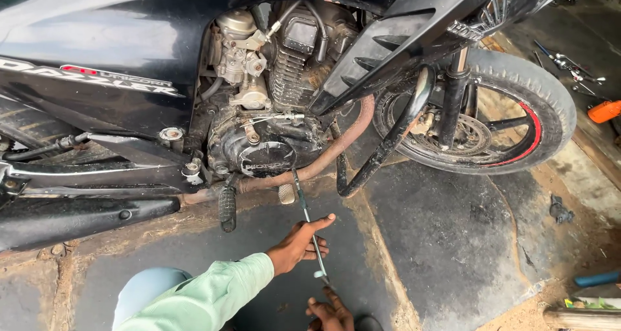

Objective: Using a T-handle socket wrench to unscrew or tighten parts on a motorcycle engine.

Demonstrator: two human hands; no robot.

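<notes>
A black motorcycle (110,59) stands side-on in front of me, its engine (272,105) exposed. A long thin metal tool (305,208) runs from below the engine cover down toward me. My left hand (299,245), in a light green sleeve, grips the tool's shaft about halfway, thumb stretched along it. My right hand (331,313) is at the bottom edge, partly cut off, with fingers curled at the tool's lower end. The tool's tip sits beside the rusty exhaust pipe (336,151) and a small pedal (286,192).
The front wheel (517,111) with a red rim stripe is at right, behind a black crash bar (388,143). A footpeg (228,209) hangs left of the tool. Loose tools (569,63), an orange object (605,111), a dark small part (559,209) and a blue object (595,279) lie on the floor at right.
</notes>
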